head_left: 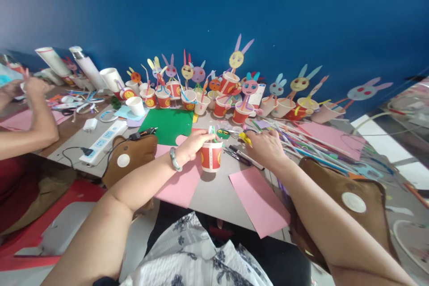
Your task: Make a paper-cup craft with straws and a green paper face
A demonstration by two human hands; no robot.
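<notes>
A red and white paper cup [211,158] stands on the table in front of me. My left hand [192,147], with a bracelet at its wrist, is closed at the cup's rim, thumb over the top. A green and whitish strip [212,131] sticks up out of the cup beside the thumb. To the right, my right hand [266,145] is closed on a small yellow object [246,138], whose kind I cannot make out. Just behind the cup lies a small green piece with yellow marks [223,133]. Dark-handled scissors [236,155] and a pen [251,160] rest below my right hand.
Paper cups with rabbit figures [244,109] line the blue wall. Pink sheets [256,199], a green sheet [167,125], a power strip [103,140], brown pouches [348,201] and coloured pipe cleaners [301,145] surround the cup. Another person's arm [36,116] is at left.
</notes>
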